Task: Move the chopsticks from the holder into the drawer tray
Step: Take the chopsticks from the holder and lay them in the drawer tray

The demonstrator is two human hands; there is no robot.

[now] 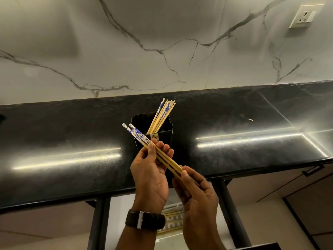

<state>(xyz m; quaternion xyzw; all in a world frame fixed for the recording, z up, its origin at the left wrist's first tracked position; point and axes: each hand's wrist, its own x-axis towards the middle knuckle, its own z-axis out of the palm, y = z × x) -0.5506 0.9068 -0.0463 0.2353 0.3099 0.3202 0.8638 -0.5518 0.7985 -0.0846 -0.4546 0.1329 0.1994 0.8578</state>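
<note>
Chopstick pair [138, 134], left hand [150, 170] gripping its middle, right hand [199, 193] pinching its plain end, holder [166, 137] just behind

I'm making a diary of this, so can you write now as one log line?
left hand: holds pair | right hand: pinches same pair | holder: more chopsticks inside | tray: below counter, sticks in it

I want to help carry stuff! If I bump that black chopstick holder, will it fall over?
Maybe. The black holder looks taller than wide, and its chopsticks all lean to one side, poking above the rim, so a knock could tip it. Its thin walls suggest it is light. The glossy countertop may let it slide first.
</note>
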